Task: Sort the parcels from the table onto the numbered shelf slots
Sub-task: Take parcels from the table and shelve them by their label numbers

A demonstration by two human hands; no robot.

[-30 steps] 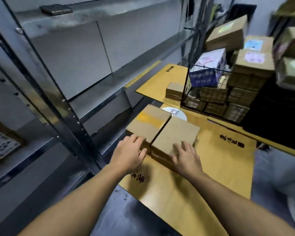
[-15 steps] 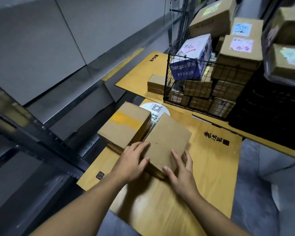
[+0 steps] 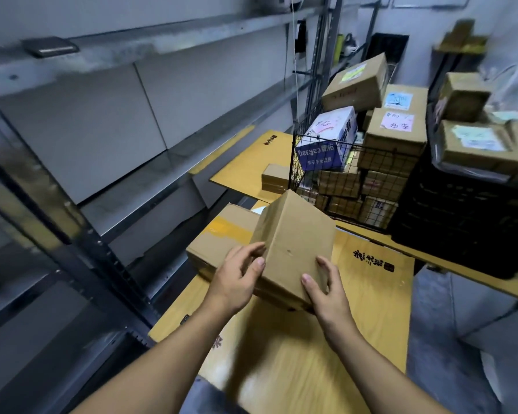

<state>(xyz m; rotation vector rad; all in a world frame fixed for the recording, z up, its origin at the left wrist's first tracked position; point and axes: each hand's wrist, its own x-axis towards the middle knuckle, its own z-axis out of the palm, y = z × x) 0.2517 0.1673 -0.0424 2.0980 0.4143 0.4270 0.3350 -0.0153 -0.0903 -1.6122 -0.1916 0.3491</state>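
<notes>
1. plain cardboard box [image 3: 295,249] is gripped from both sides, tilted, far corner up and broad face toward the camera. it sits over the near end of the desk [image 3: 296,369]; can't tell if its near bottom edge has cleared the surface.
2. left hand [image 3: 237,279] grasps the left edge, thumb on the face and fingers wrapped round the side. right hand [image 3: 326,291] grasps the near right corner the same way. neither hand is free.
3. no label visible on the faces shown, so the slot number isn't readable from here.
4. taped box [image 3: 222,237] with a yellow strip lies flat on the desk just left of and behind the held one, untouched.
5. small box [image 3: 274,178] sits on the far desk board, beside the wire basket [image 3: 341,186], which is stacked with more parcels, including a blue and white carton [image 3: 326,141]. a black crate [image 3: 461,222] stands to the right with more boxes on top.
6. metal shelf rack [image 3: 162,177] runs along the left. the levels in view look bare apart from a dark flat item [image 3: 50,47] on the upper one. no slot numbers legible.
7. judgement: pick-up step for this parcel, early in the sort, since many parcels remain.
8. next move calls for turning the box to find its label, then a swing left to the matching slot while clearing the rack upright [image 3: 81,234].
</notes>
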